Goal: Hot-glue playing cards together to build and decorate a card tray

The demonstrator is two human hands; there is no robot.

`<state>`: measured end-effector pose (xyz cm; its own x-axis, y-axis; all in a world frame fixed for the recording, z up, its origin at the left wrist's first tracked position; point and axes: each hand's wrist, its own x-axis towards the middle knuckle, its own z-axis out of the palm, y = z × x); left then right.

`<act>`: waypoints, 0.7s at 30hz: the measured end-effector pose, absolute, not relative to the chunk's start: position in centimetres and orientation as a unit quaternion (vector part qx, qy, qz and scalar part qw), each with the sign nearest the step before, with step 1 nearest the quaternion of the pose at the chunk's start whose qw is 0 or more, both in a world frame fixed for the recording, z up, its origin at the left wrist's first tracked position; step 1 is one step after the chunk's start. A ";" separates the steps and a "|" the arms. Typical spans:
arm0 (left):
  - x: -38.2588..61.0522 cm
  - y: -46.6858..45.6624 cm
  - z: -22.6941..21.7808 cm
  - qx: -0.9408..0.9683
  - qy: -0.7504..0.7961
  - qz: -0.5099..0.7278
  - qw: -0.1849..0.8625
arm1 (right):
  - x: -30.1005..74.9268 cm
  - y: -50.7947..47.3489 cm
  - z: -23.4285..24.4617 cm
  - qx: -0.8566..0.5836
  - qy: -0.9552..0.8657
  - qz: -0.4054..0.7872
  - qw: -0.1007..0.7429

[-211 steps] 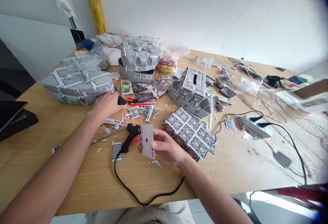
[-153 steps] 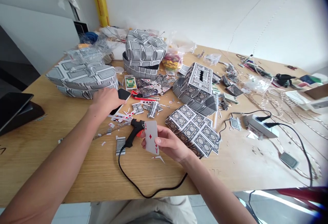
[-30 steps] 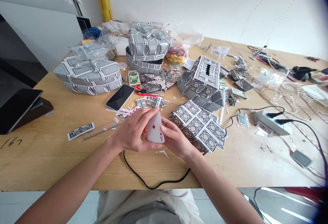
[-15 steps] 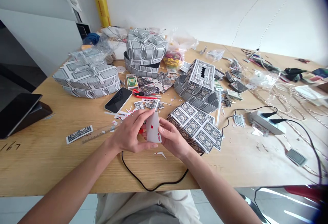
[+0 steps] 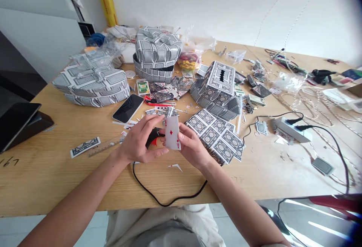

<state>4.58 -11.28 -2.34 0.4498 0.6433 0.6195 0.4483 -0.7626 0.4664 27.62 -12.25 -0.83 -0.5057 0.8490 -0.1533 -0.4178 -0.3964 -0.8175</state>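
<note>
So both hands are on that ace of diamonds now. A few seconds back the left hand was off by the phone near the big card-covered box, and only the right hand had the card. Now the left has come in and pinches the card's near edge with thumb and fingers, while the right grips the other side, so it's held upright between them just above the tabletop. In the last half second the card looks to have lifted a bit, and the black glue gun peeks out just behind the left fingers. Its cord loops toward the table edge. The flat patterned card panel sits just right of the hands, untouched.
</note>
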 end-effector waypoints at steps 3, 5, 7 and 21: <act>4.3 -11.1 -2.2 0.841 0.336 0.410 0.112 | 27.7 -12.1 -0.9 -0.305 -0.367 0.775 0.413; 4.2 -11.1 -2.1 0.842 0.338 0.407 0.105 | 27.7 -12.2 -0.9 -0.304 -0.368 0.776 0.414; 4.3 -11.1 -2.0 0.848 0.331 0.402 0.098 | 27.5 -12.3 -1.0 -0.299 -0.374 0.780 0.402; 4.9 -11.4 -2.0 0.853 0.315 0.407 0.088 | 26.9 -12.6 -1.0 -0.288 -0.386 0.794 0.373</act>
